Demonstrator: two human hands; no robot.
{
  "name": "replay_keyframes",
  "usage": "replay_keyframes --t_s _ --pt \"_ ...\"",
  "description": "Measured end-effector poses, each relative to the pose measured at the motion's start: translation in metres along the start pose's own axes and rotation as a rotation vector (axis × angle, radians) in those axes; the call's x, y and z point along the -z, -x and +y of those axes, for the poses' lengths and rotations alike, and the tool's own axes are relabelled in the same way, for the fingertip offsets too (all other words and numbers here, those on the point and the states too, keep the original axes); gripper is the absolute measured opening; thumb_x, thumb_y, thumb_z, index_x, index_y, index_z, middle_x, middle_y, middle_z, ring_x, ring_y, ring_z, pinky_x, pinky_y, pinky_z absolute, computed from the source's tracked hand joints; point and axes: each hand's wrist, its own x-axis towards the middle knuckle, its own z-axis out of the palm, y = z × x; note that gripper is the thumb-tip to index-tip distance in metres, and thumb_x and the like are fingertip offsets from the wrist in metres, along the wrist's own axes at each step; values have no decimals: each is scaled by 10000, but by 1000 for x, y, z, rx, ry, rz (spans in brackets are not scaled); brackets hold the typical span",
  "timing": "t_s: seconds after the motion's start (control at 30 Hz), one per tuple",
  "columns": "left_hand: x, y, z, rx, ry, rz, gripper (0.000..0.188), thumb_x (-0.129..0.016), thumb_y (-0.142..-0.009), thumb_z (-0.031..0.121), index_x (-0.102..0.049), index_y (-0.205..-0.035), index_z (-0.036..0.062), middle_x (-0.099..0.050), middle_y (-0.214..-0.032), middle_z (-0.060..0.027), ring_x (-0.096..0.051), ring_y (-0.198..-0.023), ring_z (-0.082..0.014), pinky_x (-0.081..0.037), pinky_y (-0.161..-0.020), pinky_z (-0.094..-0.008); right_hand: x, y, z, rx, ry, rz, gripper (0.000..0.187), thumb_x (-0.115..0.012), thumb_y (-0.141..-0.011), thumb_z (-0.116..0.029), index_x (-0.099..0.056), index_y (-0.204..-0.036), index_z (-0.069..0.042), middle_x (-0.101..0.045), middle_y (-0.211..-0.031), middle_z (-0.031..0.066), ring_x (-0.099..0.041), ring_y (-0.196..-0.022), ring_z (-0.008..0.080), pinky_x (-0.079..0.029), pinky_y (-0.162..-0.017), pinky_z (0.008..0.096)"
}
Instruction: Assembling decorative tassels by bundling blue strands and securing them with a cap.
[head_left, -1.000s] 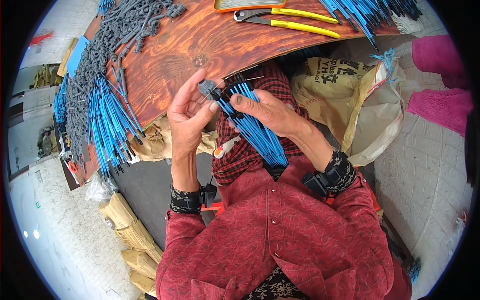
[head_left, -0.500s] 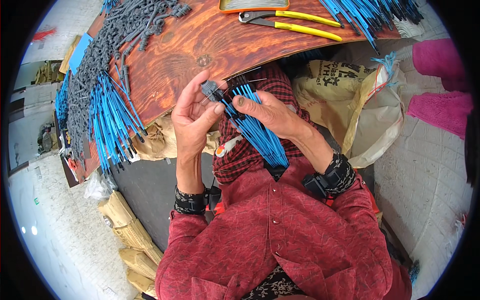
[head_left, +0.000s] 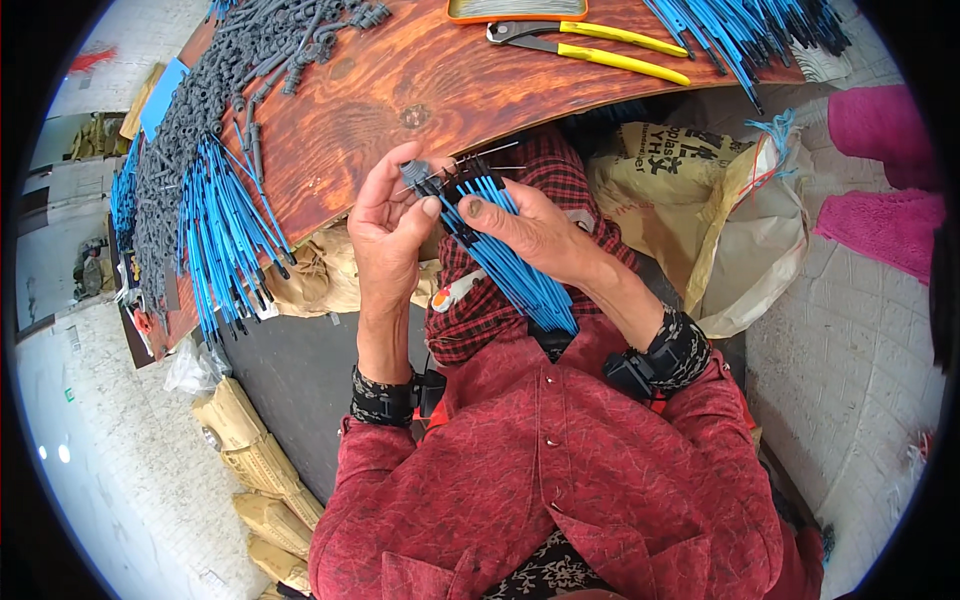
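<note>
In front of my lap my left hand [head_left: 388, 225] pinches a grey ribbed plastic piece [head_left: 416, 172] between thumb and fingers. Beside it, my right hand [head_left: 535, 235] is closed around a bundle of thin blue rods [head_left: 520, 285] with black ends. The rods slant across my thighs, their lower ends resting against my red jacket. Thin metal wires [head_left: 490, 149] stick out past the black upper ends, close to the grey piece. My fingertips hide how the piece and the rods meet.
The wooden tabletop [head_left: 400, 90] bears a heap of grey plastic parts [head_left: 235, 85], blue rods [head_left: 222, 235] at its left edge, yellow-handled pliers [head_left: 600, 50] and an orange-rimmed tray [head_left: 450, 12]. A paper sack [head_left: 715, 240] stands at right; magenta cloth [head_left: 885, 225] is beyond.
The grey piece has tilted slightly in my left fingers, and the wires near it have shifted. Both hands stay nearly in place; the table view has moved slightly right.
</note>
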Motion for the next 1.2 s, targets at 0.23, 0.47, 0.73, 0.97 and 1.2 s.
replay_keyframes --t_s 0.23,0.47,0.73,0.97,1.2 --pt "0 0 0 44 -9 33 551 -650 -902 -46 -509 -1435 -34 -682 -1277 -207 -675 -1161 -230 -525 -1037 -354 -6 7 13 132 261 177 563 -590 -1013 -579 -608 -1041 -17 -581 -785 59 -538 -709 133 -455 -623 332" --pt "0 -1 -1 79 -28 30 623 -695 -905 32 -457 -1477 -35 -655 -1323 -239 -657 -1206 -259 -496 -1075 -388 -5 3 14 189 392 228 471 -589 -1031 -457 -568 -918 0 -570 -709 114 -571 -652 201 -454 -610 388" --pt "8 1 -6 60 61 -18 570 -667 -907 -26 -493 -1449 -34 -664 -1315 -189 -651 -1204 -226 -503 -1065 -366 -1 5 7 176 390 141 438 -575 -1046 -433 -606 -952 -6 -588 -693 85 -602 -641 183 -468 -597 378" --pt "16 2 -13 72 176 -90 599 -721 -881 22 -509 -1440 -11 -673 -1309 -158 -658 -1182 -219 -499 -1052 -358 2 2 17 97 187 81 495 -549 -1057 -502 -633 -988 -19 -609 -729 12 -599 -663 88 -472 -566 277" --pt "20 1 8 15 172 -85 640 -745 -857 53 -500 -1446 -10 -675 -1308 -181 -663 -1188 -233 -495 -1064 -364 -11 -5 -2 183 257 33 508 -544 -1063 -493 -628 -1053 9 -617 -757 58 -589 -712 132 -490 -651 333"
